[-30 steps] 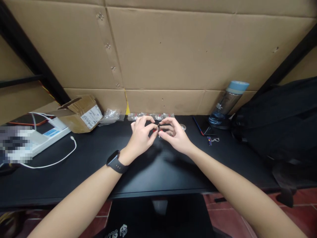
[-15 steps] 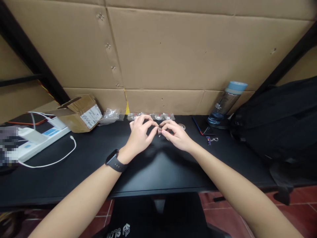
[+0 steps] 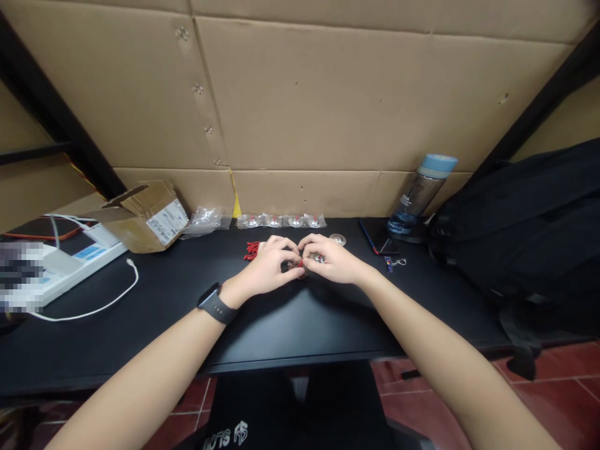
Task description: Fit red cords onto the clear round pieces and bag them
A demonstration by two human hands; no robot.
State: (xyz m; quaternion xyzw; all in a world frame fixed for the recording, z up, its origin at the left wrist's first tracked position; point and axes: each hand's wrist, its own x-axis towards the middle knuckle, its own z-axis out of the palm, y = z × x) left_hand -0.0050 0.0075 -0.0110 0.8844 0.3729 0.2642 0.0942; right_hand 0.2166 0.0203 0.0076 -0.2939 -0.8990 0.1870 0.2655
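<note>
My left hand (image 3: 269,265), with a dark watch on its wrist, curls its thumb and index finger around a small shiny round piece with a bit of red (image 3: 299,265), low over the black table. My right hand (image 3: 334,259) pinches at the red part from the other side, thumb and index finger together. The fingers cover most of the piece. Partly behind the right fingers shows another round metal piece with a red centre (image 3: 319,258). A bundle of red cords (image 3: 251,250) lies just beyond my left hand.
Several bagged metal discs with red centres (image 3: 274,220) line the back. Left are clear plastic bags (image 3: 206,219), an opened cardboard box (image 3: 152,219) and a power strip (image 3: 89,262). A clear disc (image 3: 337,239), keychain (image 3: 394,263), water bottle (image 3: 422,194) and black backpack (image 3: 525,237) are right.
Both hands have come down and slightly nearer to me with the small piece. The red cords and the row of bagged discs now show more fully. The view has shifted slightly.
</note>
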